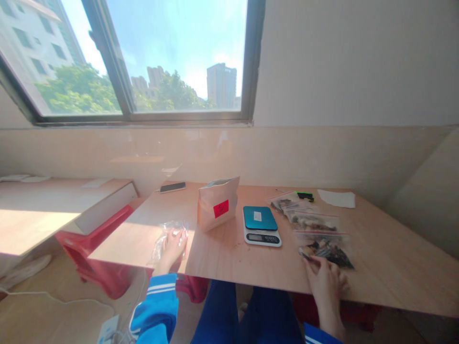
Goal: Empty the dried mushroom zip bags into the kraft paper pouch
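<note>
My left hand (172,247) lies flat on a heap of empty clear plastic bags (168,231) near the table's front left edge, fingers spread. My right hand (326,284) rests at the front edge on the nearest of several filled zip bags (328,251) holding dark bits; whether the fingers grip it is unclear. Between the hands stands a small kitchen scale (261,225) with a teal top. A kraft paper pouch (217,203) with a red label stands upright just left of the scale.
A wooden table (387,258) runs under a window. A phone (172,187) lies at the back left, a white paper (336,198) and a small black and green item (305,195) at the back right. A red stool (89,241) and a low bench stand to the left.
</note>
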The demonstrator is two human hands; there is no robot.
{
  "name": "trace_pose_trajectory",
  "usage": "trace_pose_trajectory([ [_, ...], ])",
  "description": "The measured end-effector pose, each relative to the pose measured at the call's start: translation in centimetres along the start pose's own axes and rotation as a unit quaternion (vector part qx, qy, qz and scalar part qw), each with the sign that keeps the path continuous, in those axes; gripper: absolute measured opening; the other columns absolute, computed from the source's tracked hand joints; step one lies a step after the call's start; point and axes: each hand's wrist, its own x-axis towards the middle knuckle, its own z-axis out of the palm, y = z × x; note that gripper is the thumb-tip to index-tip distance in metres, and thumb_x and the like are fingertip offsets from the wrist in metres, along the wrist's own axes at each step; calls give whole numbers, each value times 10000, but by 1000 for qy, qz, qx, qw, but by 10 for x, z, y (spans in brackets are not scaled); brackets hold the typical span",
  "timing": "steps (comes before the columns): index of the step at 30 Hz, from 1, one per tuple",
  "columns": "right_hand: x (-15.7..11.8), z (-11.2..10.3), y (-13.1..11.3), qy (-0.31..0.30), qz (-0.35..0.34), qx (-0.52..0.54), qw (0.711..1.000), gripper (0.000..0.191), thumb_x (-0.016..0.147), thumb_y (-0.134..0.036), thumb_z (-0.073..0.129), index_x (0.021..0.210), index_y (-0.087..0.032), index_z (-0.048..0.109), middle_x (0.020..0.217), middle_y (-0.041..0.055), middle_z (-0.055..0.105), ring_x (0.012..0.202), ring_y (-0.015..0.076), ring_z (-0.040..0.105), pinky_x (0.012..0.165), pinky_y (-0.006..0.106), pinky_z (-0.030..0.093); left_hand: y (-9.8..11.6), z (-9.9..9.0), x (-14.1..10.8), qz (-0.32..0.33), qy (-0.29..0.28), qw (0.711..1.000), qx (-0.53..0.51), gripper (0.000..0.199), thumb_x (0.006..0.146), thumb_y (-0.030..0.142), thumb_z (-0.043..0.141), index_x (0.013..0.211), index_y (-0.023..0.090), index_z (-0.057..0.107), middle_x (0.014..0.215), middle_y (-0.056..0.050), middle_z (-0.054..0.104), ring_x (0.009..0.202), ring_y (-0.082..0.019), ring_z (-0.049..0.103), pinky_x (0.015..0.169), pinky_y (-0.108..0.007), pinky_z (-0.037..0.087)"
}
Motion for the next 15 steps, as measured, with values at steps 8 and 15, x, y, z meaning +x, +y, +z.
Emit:
trace_pose_trajectory([
  [8, 13, -39, -9, 126, 0, 212, 969, 497, 832, -608, 427, 820, -159, 640, 897, 168, 650, 835, 317, 582, 738, 453, 432, 26, -27, -13, 17, 121, 983, -136, 339, 833, 256, 459, 1115, 146, 614, 1247, -155, 555, 1216, -280, 509, 1053, -432, 371],
  [15, 2, -80, -74, 95, 122, 489, 859, 512, 785, -646, 511, 968, -169, 538, 846, 81, 615, 740, 214, 597, 666, 330, 469, 116, -11, -75, 32, -86, 898, -430, 382, 868, 428, 479, 1137, 186, 600, 1167, -110, 654, 1026, -224, 631, 905, -373, 484],
])
